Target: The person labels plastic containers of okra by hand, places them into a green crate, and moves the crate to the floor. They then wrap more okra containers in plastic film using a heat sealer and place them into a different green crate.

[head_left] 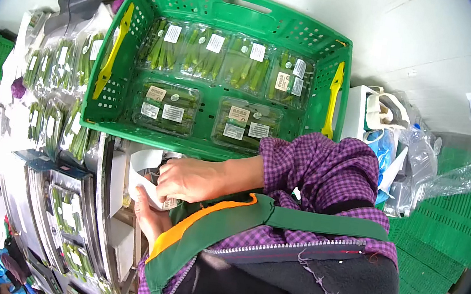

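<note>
A strip of labels (144,166) on white backing, curled at its upper end, is between my hands just below a green crate (211,148). My left hand (149,218) grips it from below, thumb against the white paper; its other fingers are hidden. My right hand (190,180) reaches across from the right, fingers bent and pinched at the strip. Beneath the fingers shows a small beige printed label (169,203). In the crate lie clear packs of green stalk vegetables. The two nearer ones, a left pack (167,108) and a right pack (246,124), bear beige and white labels.
More packed vegetables (61,67) cover a surface on the left, beside a dark scale-like device (84,8). Metal-edged equipment (100,189) stands left of my hands. Bags and plastic film (419,153) hang at the right, above green slatted crates (438,233). Another person's blue sleeve (0,268) shows lower left.
</note>
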Available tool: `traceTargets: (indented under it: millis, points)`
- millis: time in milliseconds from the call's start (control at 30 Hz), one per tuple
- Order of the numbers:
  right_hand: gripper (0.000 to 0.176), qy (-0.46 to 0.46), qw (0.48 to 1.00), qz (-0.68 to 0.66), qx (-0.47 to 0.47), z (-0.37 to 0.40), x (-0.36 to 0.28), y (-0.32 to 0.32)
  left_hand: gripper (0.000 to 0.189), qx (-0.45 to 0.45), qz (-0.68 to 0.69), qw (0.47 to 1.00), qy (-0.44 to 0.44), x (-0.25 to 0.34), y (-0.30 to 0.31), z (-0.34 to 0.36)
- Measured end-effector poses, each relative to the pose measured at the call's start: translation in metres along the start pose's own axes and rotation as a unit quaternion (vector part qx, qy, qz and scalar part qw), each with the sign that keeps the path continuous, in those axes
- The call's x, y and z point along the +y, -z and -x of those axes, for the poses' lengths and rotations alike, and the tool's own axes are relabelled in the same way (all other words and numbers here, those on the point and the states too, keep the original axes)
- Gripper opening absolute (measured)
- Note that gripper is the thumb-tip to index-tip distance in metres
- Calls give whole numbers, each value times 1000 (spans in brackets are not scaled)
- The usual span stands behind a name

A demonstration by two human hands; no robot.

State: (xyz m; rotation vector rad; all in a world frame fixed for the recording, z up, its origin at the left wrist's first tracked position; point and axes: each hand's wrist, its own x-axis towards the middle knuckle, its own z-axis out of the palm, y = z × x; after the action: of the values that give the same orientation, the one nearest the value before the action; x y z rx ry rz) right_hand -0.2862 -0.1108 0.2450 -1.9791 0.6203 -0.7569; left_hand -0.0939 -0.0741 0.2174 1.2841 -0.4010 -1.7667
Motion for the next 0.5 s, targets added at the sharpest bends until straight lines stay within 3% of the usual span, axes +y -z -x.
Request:
traceTargets:
  millis: [133, 200, 233, 267, 300, 367, 433, 467, 500]
  points:
    - [5, 52, 986, -122, 98, 2, -3, 15, 45, 51, 37, 998, -31, 7, -6, -1]
    - [6, -42, 979, -159, 122, 13, -11, 64, 42, 137, 56, 987, -69, 13, 4, -10]
    - [7, -123, 968, -173, 137, 24, 1, 87, 43, 134, 76, 984, -88, 9, 24, -19]
    - [9, -142, 952, -200, 185, 36, 12, 113, 42, 108, 83, 987, -87, 11, 27, -17]
    - [11, -173, 948, -150, 218, 51, 29, 138, 42, 82, 91, 989, -86, 11, 30, -15]
    - [12, -368, 911, -55, 178, 72, 48, 182, 42, 65, 87, 990, -91, 9, 33, -11]
    - [13, -409, 900, 21, 151, 99, 92, 203, 39, 20, 97, 995, -5, 11, 20, 4]
    - [13, -408, 901, 20, 148, 109, 111, 208, 35, 77, 74, 994, -15, 8, 8, 9]
    - [15, -381, 913, 76, 121, 116, 130, 211, 33, 42, 46, 996, 57, 8, 12, 14]
